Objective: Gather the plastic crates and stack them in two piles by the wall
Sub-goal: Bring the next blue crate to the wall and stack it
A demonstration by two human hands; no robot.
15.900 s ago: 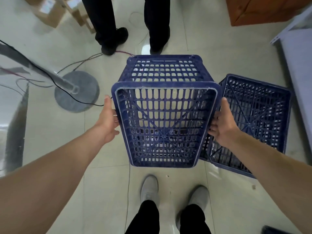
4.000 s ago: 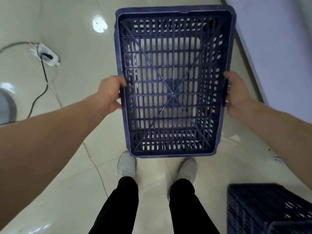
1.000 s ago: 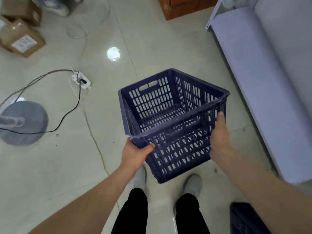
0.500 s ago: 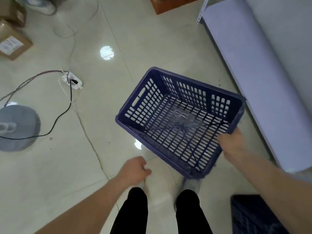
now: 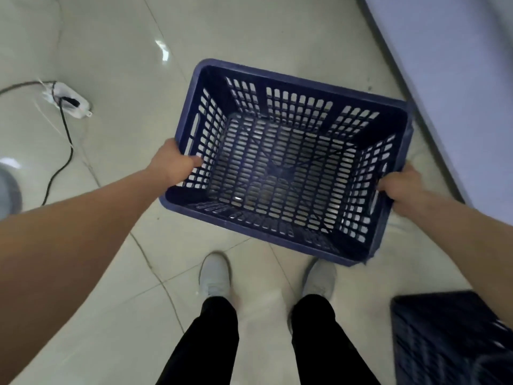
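Observation:
I hold a dark blue slatted plastic crate (image 5: 280, 168) open side up, above the tiled floor in front of my feet. My left hand (image 5: 173, 163) grips its left short wall, thumb over the rim. My right hand (image 5: 401, 188) grips the right short wall at the handle slot, fingers curled over the rim. The crate is empty; the floor shows through its slats. A second dark blue crate (image 5: 455, 340) stands on the floor at the lower right, partly cut off by the frame edge.
A pale wall or panel (image 5: 455, 79) runs along the right side. A white power strip (image 5: 69, 100) with a black cable (image 5: 62, 151) lies on the floor at the left. A grey round stand base (image 5: 8, 193) sits at the left edge.
My left hand, free half a second ago, has taken hold of the crate's left wall. The crate has levelled out, open side up, between both hands. My view has tilted further down.

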